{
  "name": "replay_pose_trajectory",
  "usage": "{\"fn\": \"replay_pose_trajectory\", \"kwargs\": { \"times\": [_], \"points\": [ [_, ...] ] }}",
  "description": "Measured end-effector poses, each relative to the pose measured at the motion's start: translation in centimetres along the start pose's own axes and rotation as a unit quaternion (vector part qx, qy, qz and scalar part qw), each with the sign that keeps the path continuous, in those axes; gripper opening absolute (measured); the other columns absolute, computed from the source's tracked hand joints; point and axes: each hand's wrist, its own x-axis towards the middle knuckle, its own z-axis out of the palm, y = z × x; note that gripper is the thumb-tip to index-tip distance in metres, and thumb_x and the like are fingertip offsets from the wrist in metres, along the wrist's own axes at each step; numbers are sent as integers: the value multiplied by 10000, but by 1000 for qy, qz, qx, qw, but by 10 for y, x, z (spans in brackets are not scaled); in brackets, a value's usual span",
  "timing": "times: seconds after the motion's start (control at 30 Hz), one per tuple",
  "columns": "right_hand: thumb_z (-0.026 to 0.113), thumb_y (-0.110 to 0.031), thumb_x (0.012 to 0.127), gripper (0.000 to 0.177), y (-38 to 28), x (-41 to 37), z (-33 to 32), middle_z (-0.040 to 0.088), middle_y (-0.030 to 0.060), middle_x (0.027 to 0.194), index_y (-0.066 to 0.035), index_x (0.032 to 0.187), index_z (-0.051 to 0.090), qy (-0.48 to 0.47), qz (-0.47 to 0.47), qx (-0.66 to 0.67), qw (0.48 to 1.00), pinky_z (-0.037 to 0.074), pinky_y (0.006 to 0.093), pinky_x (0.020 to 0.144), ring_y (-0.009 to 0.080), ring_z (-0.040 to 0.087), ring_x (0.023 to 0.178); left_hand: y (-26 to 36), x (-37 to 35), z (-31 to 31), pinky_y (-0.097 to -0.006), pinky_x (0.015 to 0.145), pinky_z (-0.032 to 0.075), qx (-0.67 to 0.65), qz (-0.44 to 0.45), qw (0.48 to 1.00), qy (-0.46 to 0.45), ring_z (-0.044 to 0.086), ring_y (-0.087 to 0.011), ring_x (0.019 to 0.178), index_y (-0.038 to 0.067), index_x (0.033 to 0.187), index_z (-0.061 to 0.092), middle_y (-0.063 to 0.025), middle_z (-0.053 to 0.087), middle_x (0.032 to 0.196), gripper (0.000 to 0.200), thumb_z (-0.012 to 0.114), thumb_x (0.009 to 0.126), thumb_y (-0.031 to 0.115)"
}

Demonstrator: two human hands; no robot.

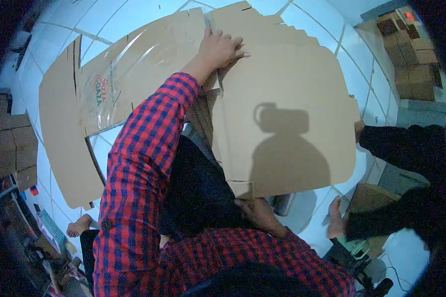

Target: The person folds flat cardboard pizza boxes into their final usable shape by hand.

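Observation:
A large brown cardboard sheet (292, 79), flattened and cut along its edges, lies on the floor in front of me. On its right panel falls a dark shadow. The left panel (148, 74) carries a shiny clear plastic or tape layer and a red and green printed pizza logo (101, 89). My left hand (220, 49) rests on the cardboard near the seam between the panels, fingers laid out on its surface. Close to the lower edge is my right hand (260, 215); its fingers are hidden by the cardboard. A grey cylinder (281, 204) shows just beside it.
Two dark-clothed limbs (391, 146) with bare feet (336, 218) come in from the right. Another bare foot (79, 225) is at lower left. Cardboard boxes (414, 64) stand at upper right, more boxes (15, 141) at left. A white tiled floor (69, 20) surrounds the sheet.

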Motion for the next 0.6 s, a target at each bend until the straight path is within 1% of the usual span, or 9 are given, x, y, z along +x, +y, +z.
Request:
{"fn": "replay_pose_trajectory", "kwargs": {
  "times": [0.07, 0.17, 0.2, 0.23, 0.3, 0.37, 0.47, 0.53, 0.6],
  "points": [
    [534, -351, 884, 330, -75, -8, -67, 652, 169, 898, -61, 1006, 632, -318, 87, -102, 939, 472, 429, 783, 345, 621, 865, -4, -5, 3, -516, 871, 331, 2, 2, 1000, -10, 551, -265, 1018, 228, 1046, 618, -51, 650, 954, 521, 411, 820, 649],
    [577, -374, 851, 363, -91, -7, -119, 642, 191, 880, -42, 977, 655, -407, 15, -2, 913, 446, 423, 856, 382, 611, 876, -5, 0, 6, -528, 865, 331, -1, 15, 1000, 4, 549, -268, 1024, 228, 1017, 618, -53, 649, 963, 501, 419, 819, 643],
    [579, -351, 853, 341, -100, -12, -130, 636, 192, 953, -62, 1022, 639, -259, -90, 157, 949, 443, 432, 877, 375, 598, 933, -6, 0, 9, -527, 860, 330, 0, 19, 999, 29, 545, -268, 1019, 222, 1007, 619, -55, 643, 959, 497, 425, 817, 639],
    [592, -347, 842, 360, -106, -4, -132, 602, 187, 1051, -78, 1080, 611, -151, -165, 142, 964, 417, 453, 910, 369, 557, 1014, -6, -3, 12, -527, 855, 329, -1, 19, 999, 51, 541, -268, 1015, 216, 996, 620, -57, 638, 955, 494, 431, 816, 635],
    [628, -355, 809, 480, -120, 29, -127, 507, 170, 1269, -107, 1210, 543, 40, -264, -91, 959, 343, 506, 989, 358, 446, 1202, -6, -6, 6, -528, 844, 335, -1, 26, 999, 22, 536, -281, 1018, 205, 1046, 600, -76, 616, 992, 500, 434, 825, 621],
    [617, -428, 786, 652, -89, 74, -95, 302, 138, 1439, -167, 1347, 411, 109, -200, -397, 889, 229, 587, 1027, 350, 255, 1330, -6, -6, -1, -528, 833, 340, 7, 36, 999, -1, 531, -294, 1022, 194, 1097, 580, -94, 595, 1030, 510, 436, 834, 607],
    [572, -500, 787, 701, -54, 100, -74, 190, 122, 1488, -227, 1392, 345, 128, -212, -421, 873, 155, 655, 1014, 365, 171, 1358, -10, -12, -2, -500, 826, 339, -22, 21, 999, 39, 502, -255, 1013, 184, 997, 628, -62, 597, 946, 456, 487, 814, 577],
    [545, -512, 799, 679, -49, 103, -73, 185, 113, 1491, -244, 1390, 346, 126, -216, -407, 878, 147, 656, 1016, 359, 167, 1360, -16, -19, -5, -495, 871, 327, -136, 7, 990, 39, 477, -287, 1052, 159, 1048, 619, -97, 572, 1023, 440, 536, 813, 522],
    [518, -525, 810, 658, -45, 102, -74, 181, 104, 1494, -261, 1388, 347, 136, -210, -392, 885, 140, 657, 1017, 352, 164, 1363, -22, -49, -16, -496, 950, 298, -220, 4, 961, 166, 433, -339, 1134, 168, 1187, 554, -170, 497, 1170, 495, 578, 794, 468]
  ]
}}
